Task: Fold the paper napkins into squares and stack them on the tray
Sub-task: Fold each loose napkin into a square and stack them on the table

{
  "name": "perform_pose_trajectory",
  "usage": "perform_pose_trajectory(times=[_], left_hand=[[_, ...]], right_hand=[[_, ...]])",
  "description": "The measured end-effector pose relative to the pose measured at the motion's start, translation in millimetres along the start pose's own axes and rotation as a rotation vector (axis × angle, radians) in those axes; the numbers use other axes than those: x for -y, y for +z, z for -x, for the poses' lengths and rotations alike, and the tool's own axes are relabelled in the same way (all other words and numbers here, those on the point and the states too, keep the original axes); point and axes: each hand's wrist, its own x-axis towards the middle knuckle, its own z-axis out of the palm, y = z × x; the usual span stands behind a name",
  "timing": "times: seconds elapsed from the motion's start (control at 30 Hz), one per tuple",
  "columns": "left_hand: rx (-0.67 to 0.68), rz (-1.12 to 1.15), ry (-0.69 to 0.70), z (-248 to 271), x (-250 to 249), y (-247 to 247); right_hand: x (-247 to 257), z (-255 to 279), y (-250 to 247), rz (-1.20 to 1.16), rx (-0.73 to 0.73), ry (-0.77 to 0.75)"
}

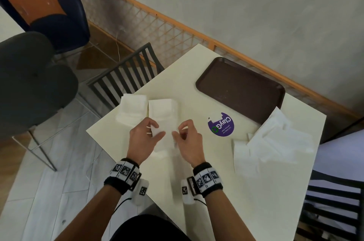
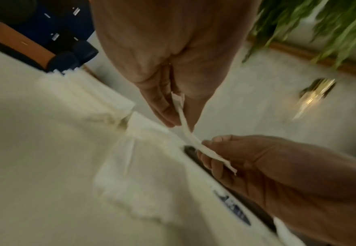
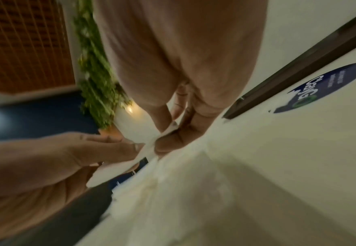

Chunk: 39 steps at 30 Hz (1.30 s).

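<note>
Both hands, left hand (image 1: 144,138) and right hand (image 1: 189,140), pinched one napkin (image 1: 164,122) mid-fold, while the tray (image 1: 240,89) held none and more napkins (image 1: 275,142) waited.

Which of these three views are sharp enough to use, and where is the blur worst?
Head view: mostly sharp, tray and sticker crisp, wide-angle bending at the edges, slight smear on the napkin between the hands. Left wrist view: dim, plant streaked, napkin edge readable. Right wrist view: worst, heavy motion blur over the table.
</note>
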Motion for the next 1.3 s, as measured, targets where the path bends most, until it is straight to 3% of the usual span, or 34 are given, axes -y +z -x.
perform_pose_trajectory(times=[0.13,0.2,0.3,0.43,0.57,0.67,0.77,0.9,1.0,1.13,1.3], left_hand=[[0.186,-0.224,-0.052,-17,43,30],[0.207,-0.301,-0.043,-16,49,39],[0.130,-0.434,0.020,-5,44,46],[0.083,-0.416,0.125,16,32,45],[0.157,-0.357,0.235,32,20,55],[0.291,-0.255,0.291,41,-3,69],[0.387,-0.135,0.325,49,-31,87],[0.492,0.047,0.268,61,-71,104],[0.369,0.183,0.284,58,-90,105],[0.238,0.308,0.210,45,-94,88],[0.178,0.160,0.217,35,-82,73]], right_hand=[[-25,-14,16,0.195,0.114,0.100],[-29,-14,12,0.290,0.129,0.088],[-33,-11,-23,0.458,0.002,0.059],[-56,-6,-115,0.883,-0.177,0.104],[-77,-2,-190,1.167,0.135,0.070],[-76,-4,-214,1.228,0.236,-0.050],[-68,-8,-219,1.146,0.297,-0.204],[-36,1,-205,0.672,0.264,-0.422],[-12,11,-195,0.372,0.220,-0.398],[-9,21,-194,0.176,0.137,-0.331],[-29,30,-180,0.108,0.152,-0.247]])
